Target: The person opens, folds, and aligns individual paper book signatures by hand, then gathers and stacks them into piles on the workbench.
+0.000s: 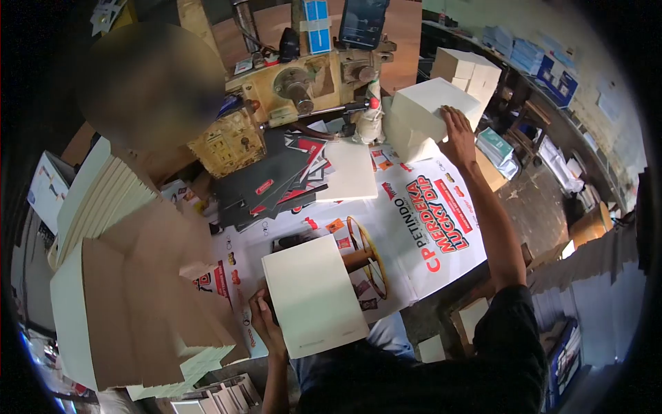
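Observation:
My left hand (267, 323) grips the left edge of a pale green-white stack of sheets (316, 297) close to my body, its fingers partly hidden behind the stack. At the upper right, my right hand (457, 134) lies with its fingers stretched out on the side of a block of white sheets (431, 107). A flat cream stack (348, 172) rests on the printed banner (441, 265) between the two. Left of it are dark and red printed pieces (269, 183), fanned over one another.
A worn yellowish machine (296, 90) stands at the back, with a phone (363, 24) above it. Large stacks of brown board (138, 297) fill the left side. A white wrapped cone (370, 117) stands beside the block. More paper stacks (586, 303) are at the right.

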`<state>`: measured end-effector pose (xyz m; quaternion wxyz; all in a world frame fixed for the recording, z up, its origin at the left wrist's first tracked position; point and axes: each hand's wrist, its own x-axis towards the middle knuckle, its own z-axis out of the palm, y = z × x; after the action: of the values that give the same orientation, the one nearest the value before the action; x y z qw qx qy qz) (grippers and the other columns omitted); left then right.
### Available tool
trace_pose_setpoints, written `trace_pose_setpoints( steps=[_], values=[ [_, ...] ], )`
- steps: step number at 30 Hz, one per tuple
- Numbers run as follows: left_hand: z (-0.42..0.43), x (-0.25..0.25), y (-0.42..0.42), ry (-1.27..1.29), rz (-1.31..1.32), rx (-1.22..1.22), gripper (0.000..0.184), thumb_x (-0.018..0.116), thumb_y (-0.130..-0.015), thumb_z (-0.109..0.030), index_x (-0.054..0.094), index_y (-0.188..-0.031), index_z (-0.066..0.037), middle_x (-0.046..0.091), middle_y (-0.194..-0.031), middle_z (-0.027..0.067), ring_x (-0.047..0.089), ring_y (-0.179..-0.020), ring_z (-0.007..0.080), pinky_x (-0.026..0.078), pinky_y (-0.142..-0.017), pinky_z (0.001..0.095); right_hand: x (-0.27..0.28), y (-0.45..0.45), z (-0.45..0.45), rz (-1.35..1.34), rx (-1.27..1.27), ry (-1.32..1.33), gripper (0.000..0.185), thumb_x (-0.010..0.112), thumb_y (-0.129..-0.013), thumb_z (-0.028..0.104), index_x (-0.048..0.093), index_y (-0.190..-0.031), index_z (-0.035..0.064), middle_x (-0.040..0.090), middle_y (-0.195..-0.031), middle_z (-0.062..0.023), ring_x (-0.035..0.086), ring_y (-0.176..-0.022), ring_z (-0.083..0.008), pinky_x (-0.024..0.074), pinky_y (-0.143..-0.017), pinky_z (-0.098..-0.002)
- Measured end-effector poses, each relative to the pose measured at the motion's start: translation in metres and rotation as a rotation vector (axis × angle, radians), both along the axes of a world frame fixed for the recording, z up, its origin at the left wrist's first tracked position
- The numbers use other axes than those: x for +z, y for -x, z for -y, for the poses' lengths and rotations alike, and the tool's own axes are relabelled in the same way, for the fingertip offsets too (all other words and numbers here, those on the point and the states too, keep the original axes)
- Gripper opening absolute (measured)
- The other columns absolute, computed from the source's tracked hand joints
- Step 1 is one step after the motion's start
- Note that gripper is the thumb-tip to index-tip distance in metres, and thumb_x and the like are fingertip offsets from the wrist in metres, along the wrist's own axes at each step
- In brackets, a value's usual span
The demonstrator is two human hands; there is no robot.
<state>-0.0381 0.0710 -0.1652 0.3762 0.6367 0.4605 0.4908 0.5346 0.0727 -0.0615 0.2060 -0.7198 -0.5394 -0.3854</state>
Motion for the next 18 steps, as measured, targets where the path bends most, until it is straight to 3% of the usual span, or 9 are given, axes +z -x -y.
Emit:
trace_pose_setpoints(
  steps=[7, 10, 12, 13, 14, 15, 17, 18],
  values=[
    [-0.003, -0.011, 0.004, -0.005, -0.048, 0.040, 0.046, 0.034, -0.107, -0.038, 0.056, -0.119, 0.001, 0.064, -0.110, 0.0167, 0.060, -0.105, 0.0277, 0.043, -0.097, 0.0375, 0.057, 0.062, 0.047, -0.037, 0.143, 0.031, 0.070, 0.078, -0.062, 0.015, 0.056, -0.127, 0.0034, 0.063, -0.123, -0.0195, 0.059, -0.116, -0.0381, 0.0465, -0.101, -0.0454],
    [-0.004, -0.010, 0.004, 0.064, -0.064, 0.013, 0.044, 0.034, -0.107, -0.035, 0.056, -0.119, 0.001, 0.061, -0.118, 0.0173, 0.057, -0.111, 0.0264, 0.041, -0.100, 0.0389, 0.092, 0.119, 0.083, -0.254, 0.340, -0.124, 0.064, 0.083, -0.066, 0.019, 0.057, -0.123, 0.0022, 0.067, -0.111, -0.0179, 0.066, -0.105, -0.0337, 0.0523, -0.091, -0.0432],
    [-0.011, -0.026, 0.010, 0.181, 0.267, -0.091, 0.047, 0.041, -0.103, -0.037, 0.053, -0.125, 0.003, 0.056, -0.126, 0.0192, 0.051, -0.120, 0.0269, 0.037, -0.105, 0.0423, 0.118, 0.149, 0.106, -0.262, 0.367, -0.249, 0.061, 0.084, -0.069, 0.021, 0.058, -0.120, 0.0006, 0.068, -0.107, -0.0153, 0.068, -0.099, -0.0249, 0.0535, -0.087, -0.0380],
    [-0.006, -0.001, 0.007, 0.188, 0.258, -0.095, 0.047, 0.041, -0.103, -0.037, 0.053, -0.125, 0.003, 0.056, -0.126, 0.0192, 0.051, -0.120, 0.0269, 0.037, -0.105, 0.0423, 0.123, 0.164, 0.111, -0.633, 0.489, -0.392, 0.058, 0.083, -0.070, 0.018, 0.059, -0.119, -0.0006, 0.069, -0.104, -0.0127, 0.067, -0.095, -0.0201, 0.0534, -0.086, -0.0355],
    [0.006, 0.046, 0.000, 0.034, 0.123, -0.148, 0.055, 0.049, -0.098, -0.041, 0.049, -0.130, 0.004, 0.052, -0.131, 0.0201, 0.048, -0.125, 0.0287, 0.035, -0.107, 0.0440, 0.130, 0.184, 0.116, -0.805, 0.532, -0.480, 0.054, 0.079, -0.074, 0.025, 0.061, -0.118, -0.0004, 0.069, -0.103, -0.0124, 0.066, -0.095, -0.0198, 0.0518, -0.085, -0.0329],
    [0.014, 0.083, -0.008, -0.118, -0.010, -0.198, 0.067, 0.056, -0.093, -0.045, 0.045, -0.136, 0.005, 0.049, -0.136, 0.0210, 0.045, -0.129, 0.0305, 0.033, -0.110, 0.0458, 0.132, 0.201, 0.121, -0.923, 0.541, -0.490, 0.054, 0.075, -0.075, 0.029, 0.062, -0.118, -0.0005, 0.068, -0.103, -0.0120, 0.065, -0.095, -0.0197, 0.0511, -0.085, -0.0317],
    [0.022, 0.113, -0.015, -0.245, 0.019, -0.363, 0.093, 0.070, -0.081, -0.048, 0.032, -0.146, 0.007, 0.043, -0.143, 0.0228, 0.042, -0.134, 0.0344, 0.030, -0.113, 0.0469, 0.112, 0.225, 0.126, -1.055, 0.592, -0.451, 0.059, 0.065, -0.076, 0.038, 0.064, -0.121, -0.0007, 0.068, -0.104, -0.0121, 0.064, -0.096, -0.0186, 0.0486, -0.087, -0.0282],
    [0.027, 0.133, -0.015, -0.224, -0.031, -0.473, 0.100, 0.076, -0.076, -0.042, 0.027, -0.148, 0.006, 0.036, -0.149, 0.0249, 0.040, -0.137, 0.0343, 0.031, -0.112, 0.0475, 0.109, 0.256, 0.128, -1.225, 0.609, -0.468, 0.057, 0.067, -0.075, 0.031, 0.064, -0.120, -0.0028, 0.068, -0.107, -0.0135, 0.065, -0.097, -0.0196, 0.0495, -0.087, -0.0294]
  ],
)
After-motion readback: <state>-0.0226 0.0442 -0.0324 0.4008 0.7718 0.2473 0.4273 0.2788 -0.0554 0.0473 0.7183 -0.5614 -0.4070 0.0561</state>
